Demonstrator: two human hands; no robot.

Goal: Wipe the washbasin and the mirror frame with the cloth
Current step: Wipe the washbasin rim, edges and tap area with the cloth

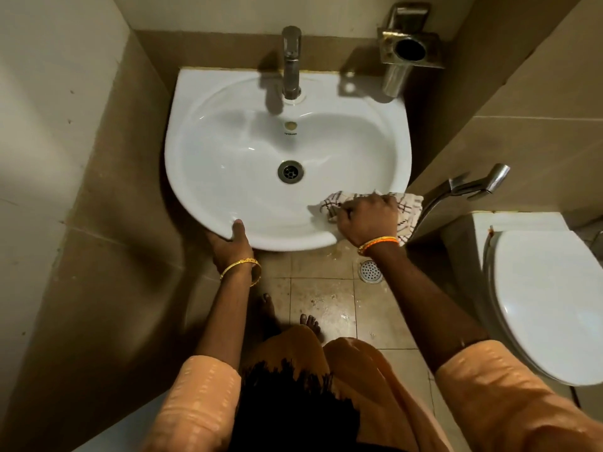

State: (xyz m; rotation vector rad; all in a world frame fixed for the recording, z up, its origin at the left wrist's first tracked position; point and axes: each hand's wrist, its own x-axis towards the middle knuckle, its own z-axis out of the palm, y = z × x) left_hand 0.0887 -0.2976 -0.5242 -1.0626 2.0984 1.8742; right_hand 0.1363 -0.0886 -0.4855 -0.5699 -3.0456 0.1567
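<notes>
Two bare hands work at a white oval ceramic washbasin (228,151) fixed to a beige tiled wall, seen from above. The right hand (367,220) presses a white cloth with dark checked lines (408,207) onto the basin's near right rim, its fingers curled over the bunched fabric, so the grip is clamped on the cloth. The cloth drapes over the rim's edge, part inside the bowl and part hanging outside. The left hand (230,244) holds the basin's near left edge from below, thumb hooked over the rim and the fingers hidden underneath. Each wrist carries a gold bangle, and both arms end in orange patterned sleeves.

A tall steel tap (291,60) stands at the far middle of the basin, above the round metal drain (290,171) in the bowl. A steel cup holder (408,50) is mounted on the far wall to the right of the tap. Right of the basin, a metal hand sprayer (470,187) hangs on the side wall, just above a white closed toilet lid (551,305). A round floor drain (371,271) sits in the stained tiled floor below the right wrist.
</notes>
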